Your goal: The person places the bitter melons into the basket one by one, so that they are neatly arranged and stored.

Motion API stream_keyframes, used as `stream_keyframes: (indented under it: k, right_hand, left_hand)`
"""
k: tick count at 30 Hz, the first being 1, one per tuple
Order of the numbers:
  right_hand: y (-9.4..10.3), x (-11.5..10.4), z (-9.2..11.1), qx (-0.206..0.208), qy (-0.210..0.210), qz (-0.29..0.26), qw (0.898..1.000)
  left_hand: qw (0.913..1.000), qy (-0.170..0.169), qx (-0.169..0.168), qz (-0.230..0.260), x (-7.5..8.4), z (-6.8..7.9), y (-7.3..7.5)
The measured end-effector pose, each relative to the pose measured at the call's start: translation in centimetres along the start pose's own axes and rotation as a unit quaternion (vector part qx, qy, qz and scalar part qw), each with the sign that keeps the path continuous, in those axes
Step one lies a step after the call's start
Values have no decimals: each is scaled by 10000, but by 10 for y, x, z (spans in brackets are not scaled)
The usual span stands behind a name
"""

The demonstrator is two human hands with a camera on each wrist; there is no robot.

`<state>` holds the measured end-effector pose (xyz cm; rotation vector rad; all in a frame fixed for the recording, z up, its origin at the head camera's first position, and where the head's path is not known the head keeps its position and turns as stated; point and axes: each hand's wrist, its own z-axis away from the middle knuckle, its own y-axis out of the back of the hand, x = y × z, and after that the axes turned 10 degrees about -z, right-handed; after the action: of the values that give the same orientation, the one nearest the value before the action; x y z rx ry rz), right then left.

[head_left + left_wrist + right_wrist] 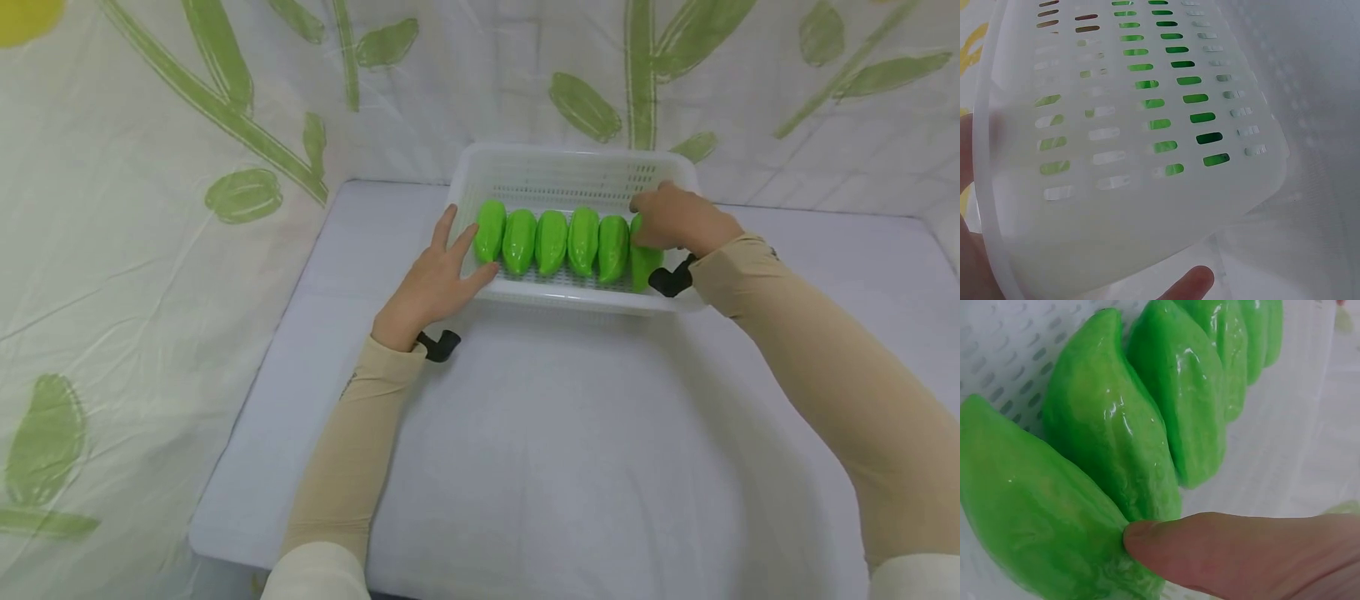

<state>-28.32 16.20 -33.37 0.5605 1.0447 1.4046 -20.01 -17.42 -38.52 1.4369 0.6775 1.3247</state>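
A white slotted plastic basket (562, 293) holds a row of glossy green peppers (552, 242), ridged and pointed at one end. My right hand (686, 218) reaches over the right end of the basket and grips the rightmost pepper (643, 271). In the right wrist view, a finger or thumb (1241, 550) presses on the blunt end of that pepper (1035, 500); the other fingers are hidden. My left hand (433, 283) lies at the basket's left end, fingers spread along the rim. The left wrist view has the basket's slotted wall (1129, 219) with a fingertip (1191, 284) beneath.
The basket stands at the far side of a table with a pale cloth (562, 433). Behind and to the left hangs a white sheet (465, 75) printed with green leaves. A black wrist mount (439, 345) sits by the left wrist, another (671, 279) by the right.
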Motion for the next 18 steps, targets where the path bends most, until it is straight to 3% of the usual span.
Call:
stream_keyframes:
  k: [4, 18]
  right_hand:
    - [-1, 1, 1, -61, 67, -318, 9995]
    - [-7, 2, -4, -107, 49, -493, 9987]
  left_hand:
    - [10000, -14, 1, 21, -1, 0, 0]
    - [10000, -42, 24, 34, -2, 0, -1]
